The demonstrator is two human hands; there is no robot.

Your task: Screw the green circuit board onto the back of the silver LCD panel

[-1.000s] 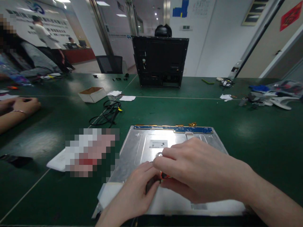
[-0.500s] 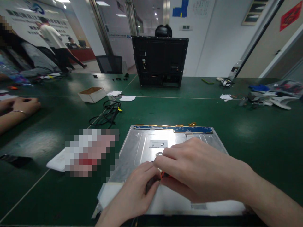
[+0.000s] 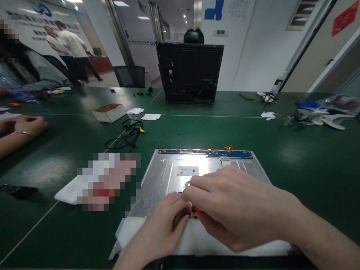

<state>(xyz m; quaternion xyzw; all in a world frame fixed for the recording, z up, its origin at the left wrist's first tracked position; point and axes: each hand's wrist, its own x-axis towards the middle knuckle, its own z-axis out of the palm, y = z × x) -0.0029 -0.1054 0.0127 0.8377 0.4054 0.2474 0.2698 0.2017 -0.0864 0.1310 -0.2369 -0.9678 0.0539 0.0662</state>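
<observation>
Before me lies a flat silver metal display panel (image 3: 157,176), with a long blue circuit board (image 3: 233,154) along its far edge and a white strip (image 3: 202,240) along its near edge. Over its near middle, my right hand (image 3: 227,206) is closed around an orange-and-black tool (image 3: 194,209), mostly hidden by the fingers. My left hand (image 3: 163,225) rests beside it, thumb and fingers curled together at the same spot. A dark thing shows between them, but I cannot make out what it is. A bit of green shows just under the fingertips.
Black cable (image 3: 123,137) lies coiled beyond the panel's left side, near an open white box (image 3: 109,113). A black monitor housing (image 3: 191,73) stands at the far side. Another person's hands (image 3: 26,129) rest at the left. Plastic parts (image 3: 323,116) lie at the right.
My right hand has turned slightly, its lower edge shifting toward me, and more of the orange tool shows. My left hand has stayed in place.
</observation>
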